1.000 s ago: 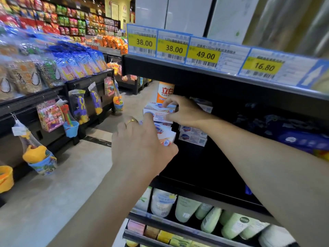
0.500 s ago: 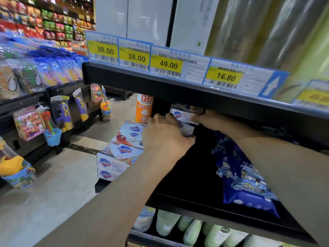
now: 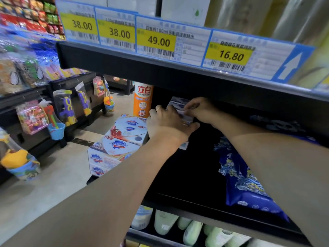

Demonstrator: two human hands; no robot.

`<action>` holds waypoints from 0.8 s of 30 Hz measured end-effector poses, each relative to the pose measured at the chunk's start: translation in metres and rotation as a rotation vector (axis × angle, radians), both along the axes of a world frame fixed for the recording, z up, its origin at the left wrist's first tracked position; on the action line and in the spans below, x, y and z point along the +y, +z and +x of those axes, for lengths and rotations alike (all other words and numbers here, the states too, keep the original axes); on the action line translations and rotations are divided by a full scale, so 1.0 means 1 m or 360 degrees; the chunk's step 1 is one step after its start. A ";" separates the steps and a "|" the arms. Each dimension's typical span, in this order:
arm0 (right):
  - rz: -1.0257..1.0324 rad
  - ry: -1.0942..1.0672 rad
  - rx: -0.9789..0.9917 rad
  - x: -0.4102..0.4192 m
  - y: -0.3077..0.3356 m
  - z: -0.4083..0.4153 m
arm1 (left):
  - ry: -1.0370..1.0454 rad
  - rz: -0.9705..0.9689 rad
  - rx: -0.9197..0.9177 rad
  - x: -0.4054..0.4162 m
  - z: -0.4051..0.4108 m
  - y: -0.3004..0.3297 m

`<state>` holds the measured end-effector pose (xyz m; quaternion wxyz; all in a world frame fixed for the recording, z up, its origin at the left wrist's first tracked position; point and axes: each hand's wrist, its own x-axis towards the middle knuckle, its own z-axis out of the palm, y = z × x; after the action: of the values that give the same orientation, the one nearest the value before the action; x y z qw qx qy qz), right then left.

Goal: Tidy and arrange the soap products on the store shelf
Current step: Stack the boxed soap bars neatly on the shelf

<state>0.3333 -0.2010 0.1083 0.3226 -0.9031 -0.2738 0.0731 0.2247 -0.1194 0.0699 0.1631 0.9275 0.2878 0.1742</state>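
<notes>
Soap box [image 3: 179, 108], pale with blue print, sits deep under the upper shelf [image 3: 160, 68], raised at the top of a dim stack; exact seating on what lies below cannot be told. Its long axis seems to run left to right, roughly along the shelf front. Right hand [image 3: 201, 111] is at the box's right end, fingertips curled and pinching its upper edge. Left hand [image 3: 167, 125] is at the left and near side, fingers curled round the stack beneath, thumb low. Both hands are in contact, with the box between them, so neither needs to reach. Judgement: the next move is a short push or squaring-up toward the back. Just left stands a stack of soap cartons [image 3: 122, 139], behind it an orange bottle [image 3: 142, 100]; blue packs [image 3: 249, 175] lie well right.
</notes>
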 end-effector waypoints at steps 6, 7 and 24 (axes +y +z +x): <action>0.0044 -0.0006 -0.0001 0.001 0.000 0.000 | 0.0030 -0.0098 -0.0070 -0.002 0.007 -0.002; 0.0073 -0.0027 0.0009 0.001 0.000 -0.001 | 0.0030 -0.0107 -0.0082 -0.002 0.008 -0.002; -0.0031 -0.0170 -0.0627 0.014 0.006 -0.056 | -0.0011 0.0140 0.0039 0.036 -0.074 0.021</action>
<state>0.2771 -0.1873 0.1140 0.2574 -0.9163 -0.2826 -0.1193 0.1507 -0.0831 0.0904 0.1193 0.9368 0.2786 0.1749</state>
